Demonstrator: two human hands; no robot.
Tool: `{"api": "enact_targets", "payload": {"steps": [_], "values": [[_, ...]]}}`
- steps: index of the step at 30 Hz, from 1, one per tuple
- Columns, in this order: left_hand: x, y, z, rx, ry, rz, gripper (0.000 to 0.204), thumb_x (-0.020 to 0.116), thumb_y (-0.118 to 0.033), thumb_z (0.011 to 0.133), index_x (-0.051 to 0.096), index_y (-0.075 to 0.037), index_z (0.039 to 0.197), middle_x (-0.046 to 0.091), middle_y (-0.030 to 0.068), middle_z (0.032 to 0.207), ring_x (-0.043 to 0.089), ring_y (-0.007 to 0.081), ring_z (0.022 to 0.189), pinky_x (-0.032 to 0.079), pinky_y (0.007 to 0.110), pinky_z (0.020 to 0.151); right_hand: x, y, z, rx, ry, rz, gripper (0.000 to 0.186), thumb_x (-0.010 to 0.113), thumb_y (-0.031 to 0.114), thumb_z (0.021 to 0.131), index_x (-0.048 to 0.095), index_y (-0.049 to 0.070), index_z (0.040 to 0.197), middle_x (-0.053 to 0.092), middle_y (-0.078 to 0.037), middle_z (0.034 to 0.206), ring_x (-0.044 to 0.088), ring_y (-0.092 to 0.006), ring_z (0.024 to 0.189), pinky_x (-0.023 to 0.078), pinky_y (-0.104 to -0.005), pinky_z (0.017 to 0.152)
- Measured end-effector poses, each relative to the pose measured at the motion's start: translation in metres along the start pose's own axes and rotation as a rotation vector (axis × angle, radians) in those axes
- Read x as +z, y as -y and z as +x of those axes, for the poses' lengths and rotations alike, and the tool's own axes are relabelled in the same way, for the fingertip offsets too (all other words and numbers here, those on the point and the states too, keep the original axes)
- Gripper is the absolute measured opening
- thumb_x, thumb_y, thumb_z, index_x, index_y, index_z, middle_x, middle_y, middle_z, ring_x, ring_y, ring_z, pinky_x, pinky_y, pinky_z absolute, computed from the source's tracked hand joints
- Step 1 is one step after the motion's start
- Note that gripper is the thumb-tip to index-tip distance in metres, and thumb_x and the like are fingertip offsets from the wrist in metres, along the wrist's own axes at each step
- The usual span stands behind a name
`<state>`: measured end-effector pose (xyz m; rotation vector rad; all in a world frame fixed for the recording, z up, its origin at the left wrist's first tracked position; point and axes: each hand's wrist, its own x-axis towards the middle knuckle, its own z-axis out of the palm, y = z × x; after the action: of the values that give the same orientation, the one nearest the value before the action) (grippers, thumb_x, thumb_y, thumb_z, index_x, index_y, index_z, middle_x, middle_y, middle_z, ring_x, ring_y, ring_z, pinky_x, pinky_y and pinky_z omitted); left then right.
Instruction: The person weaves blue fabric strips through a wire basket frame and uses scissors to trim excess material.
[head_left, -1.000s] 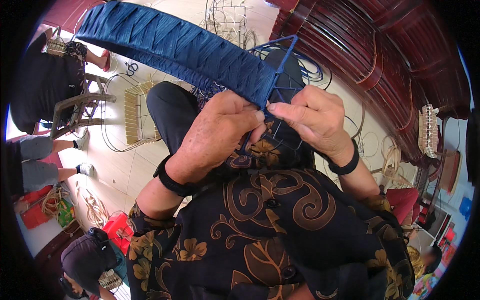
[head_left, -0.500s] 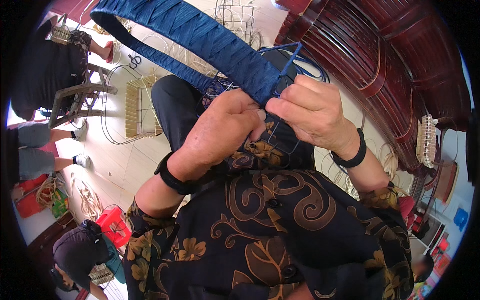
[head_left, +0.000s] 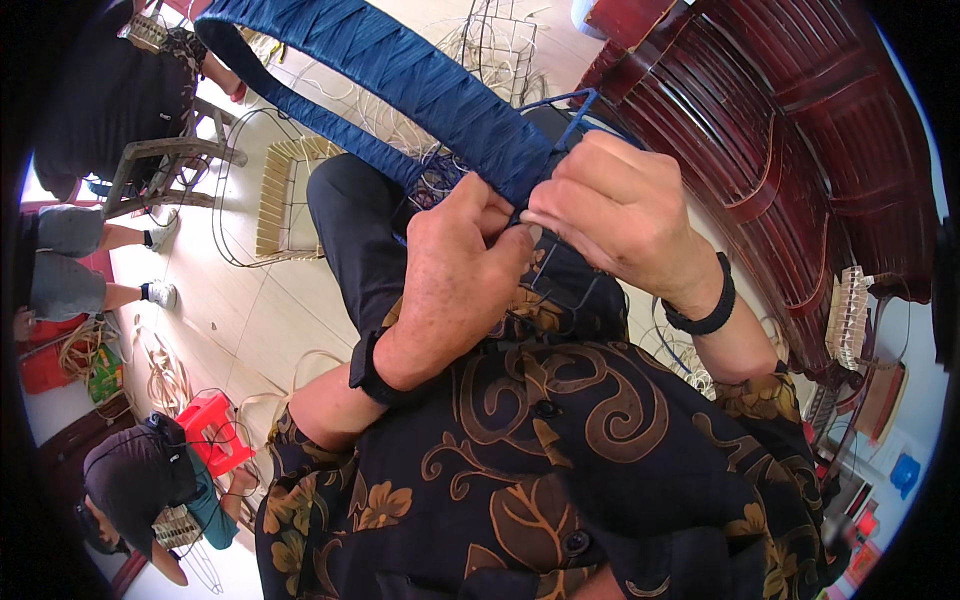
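Note:
A long wire frame wrapped in dark blue cord arches from the upper left down to my hands. My left hand pinches at the wrapped end of the frame, fingers closed on the blue cord. My right hand meets it from the right, thumb and fingers gripping the frame's end where a bare blue strand loops up over it. Both wrists wear black bands. Below the hands is my dark patterned shirt.
A half-woven wire frame with pale strips lies on the tiled floor. A person sits on a wooden stool at upper left; another crouches by a red plastic stool at lower left. Dark red stacked furniture fills the right.
The blue wrapped frame has shifted upward and rightward in view, and both hands have closed in tighter at its end, the left thumb now against the right fingers.

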<state>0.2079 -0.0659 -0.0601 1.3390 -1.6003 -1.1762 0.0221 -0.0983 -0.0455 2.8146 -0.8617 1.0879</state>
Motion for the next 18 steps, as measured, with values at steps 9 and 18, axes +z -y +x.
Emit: {"api": "enact_targets", "payload": {"steps": [9,18], "values": [[-0.002,-0.001,0.001,-0.178,0.040,-0.212,0.010,0.061,-0.004,0.087,0.056,0.001,0.081,0.064,0.0071,0.061,0.053,0.0087,0.050,0.040,0.025,0.048,-0.003,0.007,0.002,0.339,0.038,0.141,0.021,0.079,0.017,0.073,0.068,0.004,0.084,0.061,-0.009,0.077,0.061,-0.0258,0.068,0.047,-0.0354,0.059],[-0.005,-0.002,0.007,-0.221,0.110,-0.309,0.012,0.059,-0.010,0.092,0.057,0.000,0.086,0.062,0.0080,0.064,0.046,0.0073,0.046,0.033,0.020,0.043,-0.013,0.026,-0.011,0.674,0.080,0.276,0.011,0.072,0.015,0.082,0.069,0.004,0.082,0.061,-0.012,0.074,0.062,-0.0303,0.064,0.046,-0.0372,0.057]]}}
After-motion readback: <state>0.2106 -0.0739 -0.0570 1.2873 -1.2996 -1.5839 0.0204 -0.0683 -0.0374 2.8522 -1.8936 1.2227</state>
